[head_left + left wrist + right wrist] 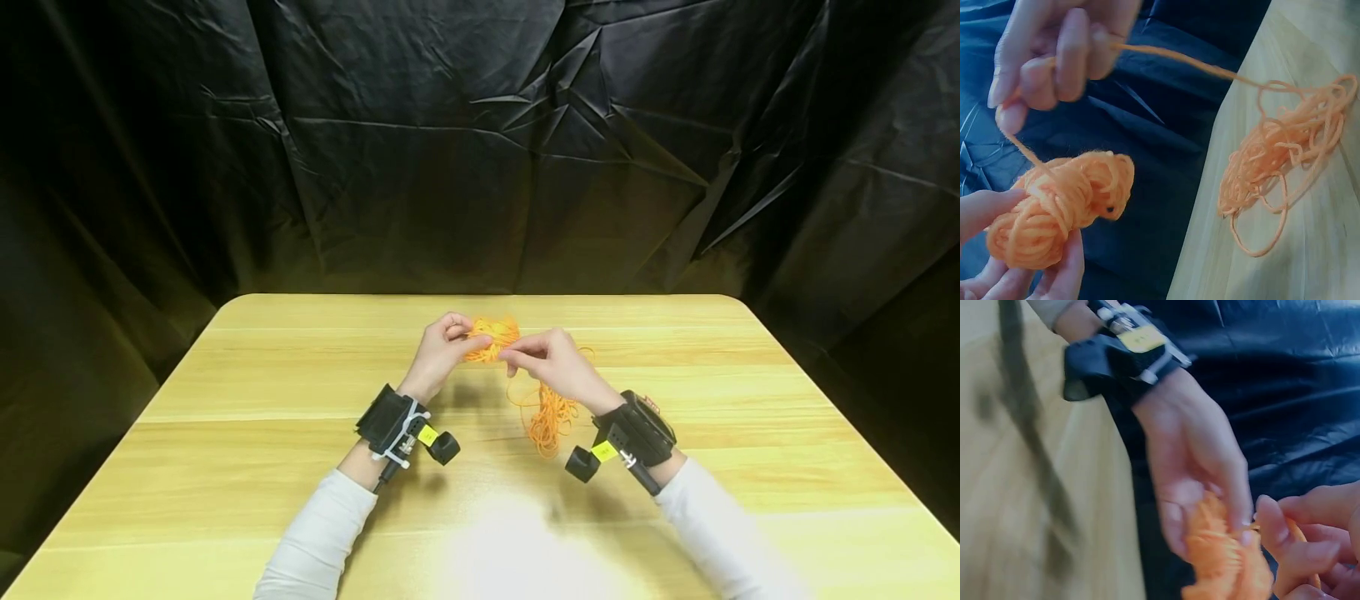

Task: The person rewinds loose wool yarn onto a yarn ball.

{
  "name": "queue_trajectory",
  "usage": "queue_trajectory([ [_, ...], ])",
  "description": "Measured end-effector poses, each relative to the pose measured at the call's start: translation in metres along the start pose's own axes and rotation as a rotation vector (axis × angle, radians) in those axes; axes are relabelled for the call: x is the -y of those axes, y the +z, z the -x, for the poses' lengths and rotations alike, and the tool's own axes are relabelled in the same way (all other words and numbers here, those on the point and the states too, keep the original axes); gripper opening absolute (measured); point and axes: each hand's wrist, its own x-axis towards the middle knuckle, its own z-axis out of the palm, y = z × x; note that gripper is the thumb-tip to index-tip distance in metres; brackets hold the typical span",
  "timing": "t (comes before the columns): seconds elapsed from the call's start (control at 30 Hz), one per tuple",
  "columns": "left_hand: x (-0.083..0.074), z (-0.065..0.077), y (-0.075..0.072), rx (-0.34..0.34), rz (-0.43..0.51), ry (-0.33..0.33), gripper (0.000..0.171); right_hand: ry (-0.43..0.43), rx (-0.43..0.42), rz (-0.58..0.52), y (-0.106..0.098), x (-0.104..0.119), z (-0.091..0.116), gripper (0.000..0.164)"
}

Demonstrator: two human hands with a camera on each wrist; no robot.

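Note:
My left hand [438, 350] holds a wound bundle of orange yarn [495, 337] above the far half of the table, thumb on the near side and fingers behind it. Close to the bundle's right side, my right hand [558, 362] pinches the strand of yarn [1029, 153] that leads off the wraps. In the left wrist view that strand passes through the right fingers [1072, 56] and runs on to a loose, tangled heap of yarn [1285, 144] on the wood. The right wrist view shows the bundle [1222, 556] gripped between left thumb and fingers.
The heap lies on the pale wooden table [255, 375], just below the right hand in the head view. Each wrist wears a black strap with a small camera [442, 447]. A black curtain [420, 167] hangs behind the table's far edge.

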Motion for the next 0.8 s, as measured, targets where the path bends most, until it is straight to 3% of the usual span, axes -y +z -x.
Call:
queue_trajectory([
  [0.17,0.0,0.0,-0.001,0.106,-0.032,-0.009,0.051,0.042,-0.013,-0.015,-0.014,0.004,-0.008,0.017],
  [0.33,0.0,0.002,-0.002,0.225,-0.048,0.026,0.039,0.073,-0.039,-0.087,-0.023,0.003,-0.015,0.019],
  [0.53,0.001,0.002,-0.002,0.313,-0.087,0.078,0.036,0.027,-0.096,-0.238,-0.032,-0.002,-0.022,0.021],
  [0.8,-0.001,0.003,-0.002,0.383,-0.144,0.043,0.034,0.083,-0.191,-0.406,-0.037,-0.017,-0.031,0.025],
])
